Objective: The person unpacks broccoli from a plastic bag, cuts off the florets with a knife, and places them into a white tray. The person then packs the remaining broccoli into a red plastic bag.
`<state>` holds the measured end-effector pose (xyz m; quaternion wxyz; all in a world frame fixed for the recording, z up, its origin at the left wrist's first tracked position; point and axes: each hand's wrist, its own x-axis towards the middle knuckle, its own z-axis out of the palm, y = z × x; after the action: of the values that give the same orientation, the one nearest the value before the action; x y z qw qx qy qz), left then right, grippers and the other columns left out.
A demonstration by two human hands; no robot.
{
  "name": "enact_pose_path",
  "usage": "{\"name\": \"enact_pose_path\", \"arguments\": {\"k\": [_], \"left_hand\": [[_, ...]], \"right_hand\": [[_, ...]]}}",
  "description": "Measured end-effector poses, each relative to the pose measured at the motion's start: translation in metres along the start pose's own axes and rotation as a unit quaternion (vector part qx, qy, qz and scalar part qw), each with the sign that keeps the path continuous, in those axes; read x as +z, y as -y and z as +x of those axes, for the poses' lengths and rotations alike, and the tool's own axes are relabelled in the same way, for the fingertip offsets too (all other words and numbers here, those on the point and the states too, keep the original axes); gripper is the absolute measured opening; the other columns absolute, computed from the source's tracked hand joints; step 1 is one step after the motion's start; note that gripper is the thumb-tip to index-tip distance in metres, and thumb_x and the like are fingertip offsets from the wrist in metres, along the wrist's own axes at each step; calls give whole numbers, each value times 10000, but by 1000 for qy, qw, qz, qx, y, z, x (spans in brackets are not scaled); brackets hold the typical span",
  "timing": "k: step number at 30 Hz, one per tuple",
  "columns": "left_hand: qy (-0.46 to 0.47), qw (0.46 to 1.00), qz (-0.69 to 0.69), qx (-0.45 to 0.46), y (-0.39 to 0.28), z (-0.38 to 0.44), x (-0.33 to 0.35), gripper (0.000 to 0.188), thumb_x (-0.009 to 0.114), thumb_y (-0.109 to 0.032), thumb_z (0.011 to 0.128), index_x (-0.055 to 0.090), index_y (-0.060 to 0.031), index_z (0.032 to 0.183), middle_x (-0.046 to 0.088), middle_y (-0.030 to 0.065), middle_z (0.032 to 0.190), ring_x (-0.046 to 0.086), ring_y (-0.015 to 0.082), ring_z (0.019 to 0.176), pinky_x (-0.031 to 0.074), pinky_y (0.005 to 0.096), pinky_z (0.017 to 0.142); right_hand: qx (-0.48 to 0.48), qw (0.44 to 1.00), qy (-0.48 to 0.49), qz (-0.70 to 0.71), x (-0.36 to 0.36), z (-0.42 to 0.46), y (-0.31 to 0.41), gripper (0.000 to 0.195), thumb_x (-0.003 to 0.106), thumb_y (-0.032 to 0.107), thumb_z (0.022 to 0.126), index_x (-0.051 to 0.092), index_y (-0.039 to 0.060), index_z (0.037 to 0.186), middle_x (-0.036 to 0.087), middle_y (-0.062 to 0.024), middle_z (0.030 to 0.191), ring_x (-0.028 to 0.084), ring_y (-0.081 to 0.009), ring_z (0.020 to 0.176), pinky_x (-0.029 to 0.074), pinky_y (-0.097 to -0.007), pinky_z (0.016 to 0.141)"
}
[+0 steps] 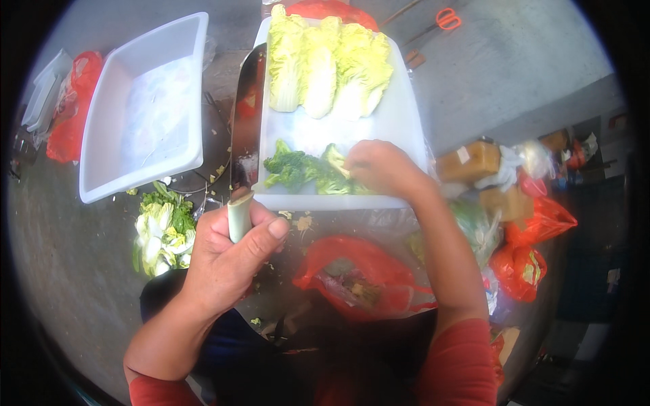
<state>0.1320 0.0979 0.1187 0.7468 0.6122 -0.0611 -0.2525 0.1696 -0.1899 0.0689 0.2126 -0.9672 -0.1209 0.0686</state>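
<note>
In the head view, my left hand [228, 248] is closed around the pale green handle [238, 221] of a large knife. Its broad, shiny blade [248, 116] points away from me along the left side of a white plastic tub [330, 202]. My right hand [383, 167] reaches into the tub's near right part, its curled fingers on a broccoli floret [335, 161]; the fingertips are partly hidden. More broccoli florets [289, 165] lie along the near side. Several heads of Chinese cabbage [320, 66] lie side by side at the far end.
A second white tub [195, 101] is at the left, near trimmed cabbage leaves [162, 233] on the floor. Below the tub sits an open red plastic bag [325, 259]. Filled bags [520, 269] and a cardboard box [469, 161] crowd the right. Orange-handled scissors [448, 19] lie beyond.
</note>
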Motion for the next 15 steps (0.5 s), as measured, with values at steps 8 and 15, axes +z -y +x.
{"name": "enact_pose_path", "arguments": {"k": [8, 15], "left_hand": [[-15, 998, -61, -28, -3, 1, 1, 169, 641, -167, 882, 614, -42, 772, 561, -22, 666, 445, 43, 532, 347, 196, 485], [84, 990, 68, -91, 7, -7, 14, 132, 611, -148, 891, 614, -40, 815, 559, -23, 666, 484, 39, 612, 393, 212, 550]], "right_hand": [[164, 952, -168, 194, -29, -24, 17, 142, 610, 143, 836, 672, 18, 861, 661, -26, 806, 593, -94, 777, 480, -263, 696], [75, 935, 84, 338, 0, -104, 79, 177, 696, 142, 798, 642, 27, 922, 645, -28, 848, 584, -130, 799, 473, -280, 704]]}}
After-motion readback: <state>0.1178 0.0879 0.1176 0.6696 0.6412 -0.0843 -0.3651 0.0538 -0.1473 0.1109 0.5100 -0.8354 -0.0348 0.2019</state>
